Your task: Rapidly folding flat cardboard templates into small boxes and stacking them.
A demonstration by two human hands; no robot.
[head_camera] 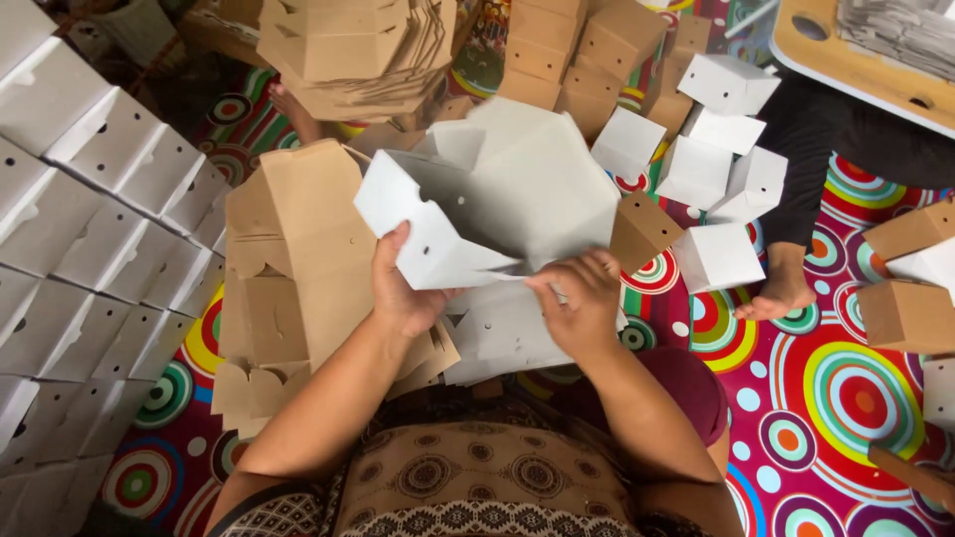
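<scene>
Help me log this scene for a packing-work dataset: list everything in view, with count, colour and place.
Half-folded box: one, white inside, held in both hands at centre.
Flat box blanks: a stack, brown, left of the hands.
White flat blanks: several, under the hands.
Nested folded boxes: long rows, white, far left.
Stacked brown cartons: one pile, top centre.
Folded boxes, white side out: about six, upper right.
Folded brown boxes: two or more, right edge.
Mat: one, red with coloured circles, underneath.
Low table: one, pale wood, top right.
Another person's foot: one, right of centre.
Left hand: grips the box's left flap.
Right hand: presses its lower edge.
</scene>
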